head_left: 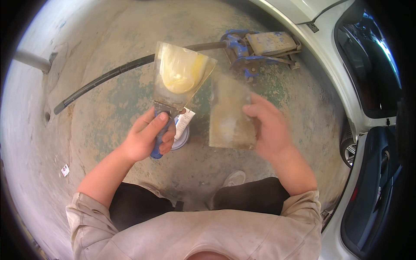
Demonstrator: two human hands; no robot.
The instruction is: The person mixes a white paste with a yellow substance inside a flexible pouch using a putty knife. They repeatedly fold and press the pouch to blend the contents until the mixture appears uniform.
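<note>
A dusty concrete floor (pixel 130 95) lies below, with a blue floor jack (pixel 255 47) beside a white car (pixel 346 86). The left hand (pixel 145 138) grips the blue handle of a wide putty knife (pixel 180 78) carrying a yellow blob of filler (pixel 180 71). The right hand (pixel 271 130) pinches a blurred flat spreader (pixel 229 115). A small tin (pixel 182 134) stands underneath, its contents hidden.

I am seeing a putty knife (pixel 180 82) showing a blue handle and a dull grey blade carrying a pale yellow blob. A blurred spreader (pixel 231 113) is showing yellowish-grey smears. The floor (pixel 130 91) is looking sandy with green patches. The jack (pixel 260 47) is showing blue; the car (pixel 342 86) white.
</note>
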